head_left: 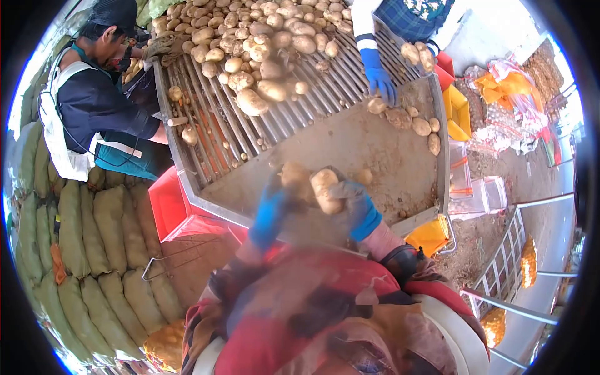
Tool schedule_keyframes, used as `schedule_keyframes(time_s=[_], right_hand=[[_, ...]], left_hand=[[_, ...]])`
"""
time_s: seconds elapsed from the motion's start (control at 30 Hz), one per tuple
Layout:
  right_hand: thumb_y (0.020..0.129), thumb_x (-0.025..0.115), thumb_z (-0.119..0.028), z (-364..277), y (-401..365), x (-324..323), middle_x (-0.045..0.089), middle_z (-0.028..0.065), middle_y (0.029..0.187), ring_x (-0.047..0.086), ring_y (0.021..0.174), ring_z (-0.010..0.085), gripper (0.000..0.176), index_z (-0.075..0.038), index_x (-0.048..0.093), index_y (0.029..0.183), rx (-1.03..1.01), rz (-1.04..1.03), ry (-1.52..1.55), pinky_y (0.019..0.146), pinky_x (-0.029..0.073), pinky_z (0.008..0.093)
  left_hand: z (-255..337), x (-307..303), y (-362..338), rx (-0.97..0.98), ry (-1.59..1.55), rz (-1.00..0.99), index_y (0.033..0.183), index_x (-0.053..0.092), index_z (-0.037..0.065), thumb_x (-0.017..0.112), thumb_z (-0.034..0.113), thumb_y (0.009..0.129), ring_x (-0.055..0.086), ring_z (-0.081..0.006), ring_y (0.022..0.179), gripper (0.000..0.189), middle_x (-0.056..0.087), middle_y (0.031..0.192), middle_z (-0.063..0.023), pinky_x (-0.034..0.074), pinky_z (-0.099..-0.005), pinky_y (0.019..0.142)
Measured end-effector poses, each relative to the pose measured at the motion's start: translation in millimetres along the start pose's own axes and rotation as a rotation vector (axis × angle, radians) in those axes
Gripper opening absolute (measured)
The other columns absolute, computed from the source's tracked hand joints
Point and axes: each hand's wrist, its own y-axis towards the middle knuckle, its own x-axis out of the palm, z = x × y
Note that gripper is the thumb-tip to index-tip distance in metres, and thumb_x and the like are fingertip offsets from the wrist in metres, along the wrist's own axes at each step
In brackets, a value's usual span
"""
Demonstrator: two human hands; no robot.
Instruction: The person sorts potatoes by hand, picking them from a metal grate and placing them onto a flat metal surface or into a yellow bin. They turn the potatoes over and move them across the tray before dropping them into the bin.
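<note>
Both my hands wear blue gloves with dark palms, above the near part of the metal sorting table [350, 140]. My right hand [357, 209] is closed around a large tan potato [326, 190], its fingers along the right side. Smeared by motion, my left hand [269, 212] grips another potato [295, 177] at its fingertips. The two potatoes are side by side. Just beyond my right hand, a smaller blurred potato [364, 177] shows over the metal surface.
A potato heap [262, 44] covers the far slats. One co-worker [100, 94] is at the left; another's blue-gloved hand [380, 84] reaches potatoes at the right. Red [172, 203] and yellow bins [458, 112] hang along the edges. Full green sacks [109, 228] are stacked left.
</note>
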Motion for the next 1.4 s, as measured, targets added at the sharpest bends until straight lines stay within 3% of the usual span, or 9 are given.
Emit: schedule_keyframes(time_s=[0.2, 0.37, 0.47, 0.63, 0.7, 0.87, 1.17, 1.27, 1.4], right_hand=[[0.078, 0.061, -0.010, -4.4, -31.3, -19.1, 0.061, 0.0060, 0.107, 0.062, 0.091, 0.0168, 0.044, -0.006, 0.054, 0.122, -0.021, 0.149, -0.089, 0.077, 0.053, 0.0297], [0.092, 0.056, -0.022, 6.7, -50.5, -30.0, 0.058, 0.0085, 0.120, 0.059, 0.104, 0.0186, 0.044, -0.006, 0.049, 0.132, -0.075, 0.104, -0.034, 0.089, 0.049, 0.0316], [0.097, 0.052, -0.030, 17.3, -65.1, -30.7, 0.057, 0.0100, 0.125, 0.055, 0.112, 0.0199, 0.044, -0.004, 0.048, 0.132, -0.064, 0.134, -0.341, 0.098, 0.044, 0.0333], [0.097, 0.048, -0.041, 34.8, -79.3, -29.7, 0.058, 0.0096, 0.123, 0.056, 0.111, 0.0206, 0.052, -0.001, 0.049, 0.131, -0.035, 0.093, 0.251, 0.099, 0.042, 0.0334], [0.097, 0.046, -0.043, 37.1, -82.3, -24.2, 0.059, 0.0094, 0.121, 0.057, 0.110, 0.0206, 0.053, -0.001, 0.050, 0.129, -0.060, 0.066, 0.363, 0.097, 0.043, 0.0332], [0.098, 0.043, -0.045, 39.0, -82.5, -26.6, 0.062, 0.0092, 0.118, 0.059, 0.105, 0.0202, 0.052, -0.001, 0.053, 0.124, -0.091, 0.039, 0.328, 0.093, 0.046, 0.0330], [0.098, 0.042, -0.040, 49.3, -76.9, -14.7, 0.063, 0.0087, 0.114, 0.060, 0.101, 0.0186, 0.045, -0.002, 0.056, 0.119, -0.133, -0.039, 0.372, 0.092, 0.046, 0.0319], [0.098, 0.042, -0.038, 48.5, -77.1, -0.3, 0.063, 0.0086, 0.113, 0.059, 0.104, 0.0184, 0.043, -0.002, 0.057, 0.117, -0.091, -0.140, 0.600, 0.095, 0.044, 0.0328], [0.098, 0.041, -0.036, 26.6, -90.8, 34.5, 0.063, 0.0089, 0.111, 0.057, 0.104, 0.0193, 0.041, -0.003, 0.057, 0.115, -0.173, 0.206, -0.126, 0.096, 0.043, 0.0335]], left_hand=[[-5.1, -1.5, -7.2, 0.242, 0.762, -0.093, 0.128, 0.050, 0.002, 0.061, 0.010, 0.088, 0.063, -0.0308, 0.102, 0.043, 0.060, 0.119, -0.0176, 0.052, -0.0347, 0.085], [-20.7, 2.8, -3.0, 0.122, 0.605, -0.273, 0.131, 0.048, 0.004, 0.043, 0.052, 0.092, 0.064, -0.0174, 0.068, 0.062, 0.065, 0.104, -0.0131, 0.050, -0.0311, 0.051], [-29.0, 19.4, -7.1, -0.112, 0.260, -0.257, 0.126, 0.051, 0.003, 0.044, 0.051, 0.093, 0.062, -0.0172, 0.057, 0.058, 0.066, 0.097, -0.0135, 0.048, -0.0295, 0.045], [-10.6, 42.7, -8.0, -0.187, 0.514, -0.359, 0.116, 0.057, 0.003, 0.042, 0.049, 0.097, 0.057, -0.0158, 0.046, 0.052, 0.066, 0.077, -0.0115, 0.045, -0.0259, 0.040], [-19.7, 26.0, -1.7, -0.125, 0.811, -0.324, 0.121, 0.053, 0.000, 0.050, 0.025, 0.093, 0.062, -0.0240, 0.077, 0.038, 0.065, 0.095, -0.0137, 0.050, -0.0332, 0.064], [-22.0, 39.1, -12.2, 0.330, 0.872, -0.334, 0.103, 0.058, 0.001, 0.047, 0.040, 0.099, 0.049, -0.0078, 0.046, 0.040, 0.058, 0.066, -0.0039, 0.038, -0.0222, 0.043], [-25.2, 36.7, -25.8, 0.623, 1.115, -0.235, 0.104, 0.057, 0.001, 0.053, 0.029, 0.097, 0.045, -0.0051, 0.055, 0.029, 0.051, 0.066, 0.0025, 0.037, -0.0220, 0.049], [-31.0, 34.1, -26.6, 0.652, 1.038, -0.183, 0.110, 0.056, 0.000, 0.054, 0.017, 0.089, 0.051, -0.0158, 0.063, 0.027, 0.055, 0.082, -0.0057, 0.042, -0.0292, 0.054], [-43.3, 25.1, -28.0, 0.909, 1.320, -0.105, 0.115, 0.056, -0.002, 0.053, -0.004, 0.075, 0.062, -0.0331, 0.084, 0.041, 0.061, 0.107, -0.0194, 0.049, -0.0425, 0.068]])
